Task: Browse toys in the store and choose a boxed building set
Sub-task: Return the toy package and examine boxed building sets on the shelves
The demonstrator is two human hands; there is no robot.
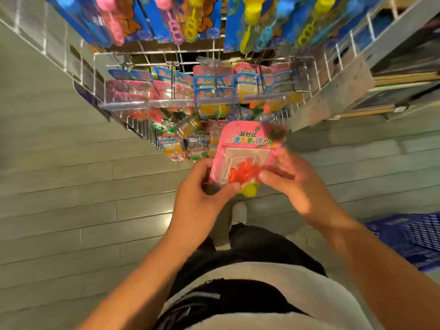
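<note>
Floor: grey wood-look planks [71, 186] run across the view, with a pale shoe [238, 213] showing below the hands.
Rack: a white wire display rack [323, 67] stands straight ahead, its hooks loaded with rows of small pink and blue blister packs [171, 89].
Upper hooks: long blue cards carrying pink, yellow and blue wand-shaped toys [181, 22] hang above — probably bubble wands, though blur leaves that unsure.
Lower bin: loose small packaged toys [183, 136] are heaped in the rack's bottom section.
Held item: a pink blister-carded toy pack [247, 153] with Chinese lettering, an orange piece and a yellow ball, is held in front of the rack, not a boxed set.
Left hand [202, 196]: fingers and thumb curl round the pack's lower left corner.
Right hand [295, 182]: thumb and fingers pinch the pack's right edge.
Basket: a blue plastic shopping basket [409, 239] sits on the floor at right.
Side shelving: grey shelves [404, 75] at right — contents too blurred to tell.
</note>
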